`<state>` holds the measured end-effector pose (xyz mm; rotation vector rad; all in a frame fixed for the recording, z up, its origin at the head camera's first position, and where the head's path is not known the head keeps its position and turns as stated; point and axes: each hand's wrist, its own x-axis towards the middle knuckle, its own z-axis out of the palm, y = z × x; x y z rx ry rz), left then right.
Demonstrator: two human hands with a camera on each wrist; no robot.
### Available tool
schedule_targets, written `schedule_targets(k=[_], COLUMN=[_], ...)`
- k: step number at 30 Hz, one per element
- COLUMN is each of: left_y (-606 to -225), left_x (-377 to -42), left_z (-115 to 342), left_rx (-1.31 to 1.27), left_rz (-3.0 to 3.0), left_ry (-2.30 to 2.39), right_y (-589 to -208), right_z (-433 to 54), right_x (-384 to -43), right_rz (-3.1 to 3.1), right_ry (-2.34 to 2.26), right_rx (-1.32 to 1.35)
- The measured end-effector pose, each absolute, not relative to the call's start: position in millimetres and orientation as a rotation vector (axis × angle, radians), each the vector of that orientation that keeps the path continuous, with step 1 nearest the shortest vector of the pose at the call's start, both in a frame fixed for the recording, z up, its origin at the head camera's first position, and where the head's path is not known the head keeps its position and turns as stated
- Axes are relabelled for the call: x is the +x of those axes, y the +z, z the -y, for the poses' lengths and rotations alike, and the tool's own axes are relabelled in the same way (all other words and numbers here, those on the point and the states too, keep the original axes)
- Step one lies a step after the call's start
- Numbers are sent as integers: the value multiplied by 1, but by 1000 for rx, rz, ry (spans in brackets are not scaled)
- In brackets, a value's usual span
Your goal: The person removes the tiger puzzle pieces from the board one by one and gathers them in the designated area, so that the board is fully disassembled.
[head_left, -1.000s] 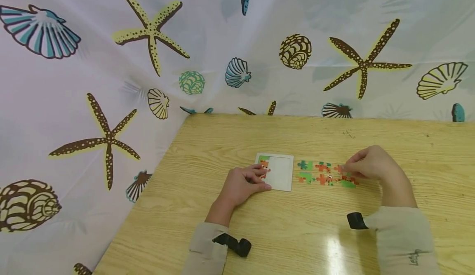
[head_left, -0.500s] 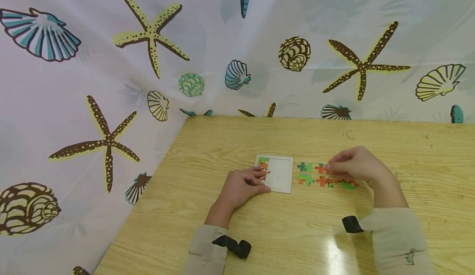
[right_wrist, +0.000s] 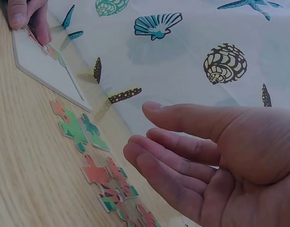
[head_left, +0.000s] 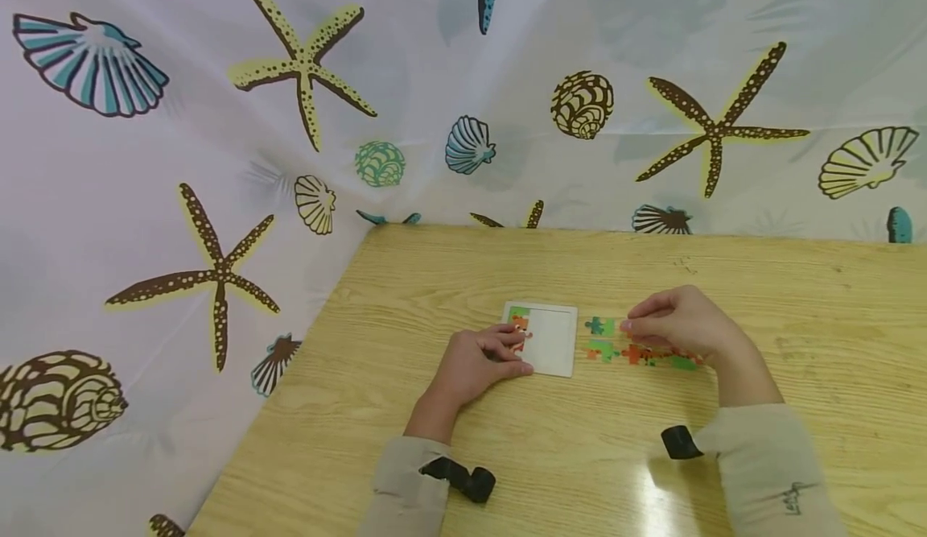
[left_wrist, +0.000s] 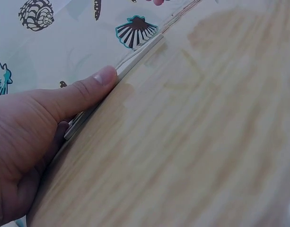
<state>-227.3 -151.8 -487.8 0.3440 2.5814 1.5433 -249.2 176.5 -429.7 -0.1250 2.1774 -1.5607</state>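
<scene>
My left hand (head_left: 474, 364) holds the near left part of a white puzzle tray (head_left: 554, 344), thumb along its front edge, fingers bent over the joined orange and green pieces (head_left: 520, 320) at its left side. The left wrist view shows the thumb (left_wrist: 95, 82) laid on the tray's edge. To the tray's right lie loose jigsaw pieces in two rows, including a dark and light green piece (head_left: 599, 326). My right hand (head_left: 677, 324) is over the upper row, fingertips beside an orange piece (right_wrist: 117, 172). In the right wrist view thumb and fingers stand apart, with nothing between them.
A wooden table (head_left: 565, 448) carries everything. White cloth (head_left: 521, 159) printed with starfish and shells hangs along its back and left side. Black straps (head_left: 681, 443) stick out from both sleeves. A lower row of pieces (right_wrist: 74, 127) runs nearer the front.
My right hand has moved left along the upper row, from its right-hand piece to the second piece. The left hand stays on the tray. The head view has shifted slightly.
</scene>
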Motion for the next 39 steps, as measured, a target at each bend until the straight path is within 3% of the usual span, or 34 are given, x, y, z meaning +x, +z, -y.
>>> schedule_targets(k=[39], left_y=[-488], left_x=[-226], left_z=[152], left_rx=[337], left_rz=[-2595], left_ry=[1545], right_y=[-449], right_z=[-72], right_x=[-263], right_rz=[-2314], right_ry=[-1515], right_rx=[-324])
